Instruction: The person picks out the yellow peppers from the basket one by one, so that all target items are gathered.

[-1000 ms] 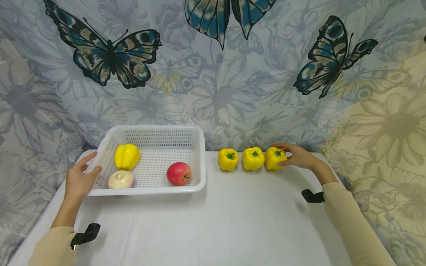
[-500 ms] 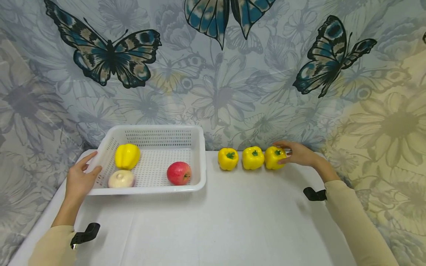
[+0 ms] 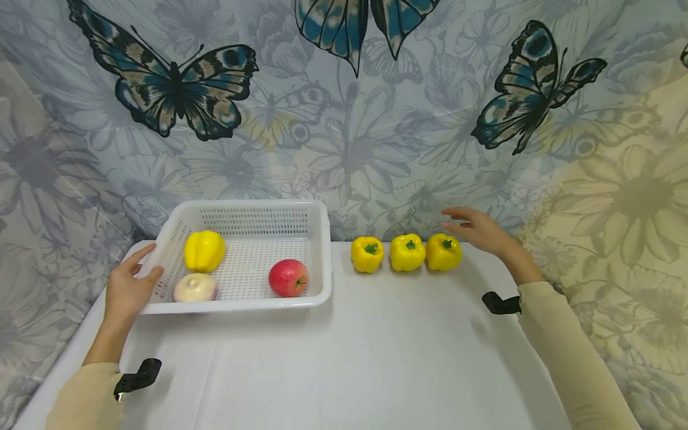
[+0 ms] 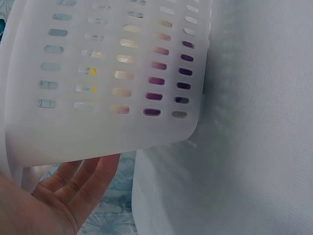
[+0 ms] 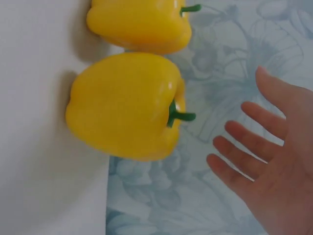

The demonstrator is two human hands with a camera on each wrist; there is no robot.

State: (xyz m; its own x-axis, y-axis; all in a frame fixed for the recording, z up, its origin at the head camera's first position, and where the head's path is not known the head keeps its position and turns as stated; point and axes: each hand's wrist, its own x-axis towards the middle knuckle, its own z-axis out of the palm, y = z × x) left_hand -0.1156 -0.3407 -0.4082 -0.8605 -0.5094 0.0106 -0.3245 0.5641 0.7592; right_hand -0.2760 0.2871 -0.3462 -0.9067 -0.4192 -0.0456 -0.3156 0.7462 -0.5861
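Note:
My left hand [image 3: 127, 286] holds the left rim of a white perforated plastic basket [image 3: 271, 306]. In the left wrist view, the fingers [image 4: 93, 183] show past the basket's far corner, and the thumb is hidden. Inside lie a yellow bell pepper [image 3: 205, 251], a pale round onion [image 3: 196, 288] and a red apple [image 3: 288, 278]. My right hand [image 3: 478, 230] hovers with fingers spread, above and just behind the rightmost yellow bell pepper [image 3: 444, 252], touching nothing. That pepper stands upright, green stem up, close beside the middle pepper [image 3: 407, 252]; another pepper [image 3: 368, 254] is to their left.
A white-covered table [image 3: 344, 364] carries the basket and the row of peppers, all near its back edge. Directly behind rises a fabric backdrop [image 3: 360, 155] printed with flowers and butterflies.
My right hand has let go of the rightmost pepper and risen above it, its fingers now apart from it. The left hand, basket and peppers stay in place.

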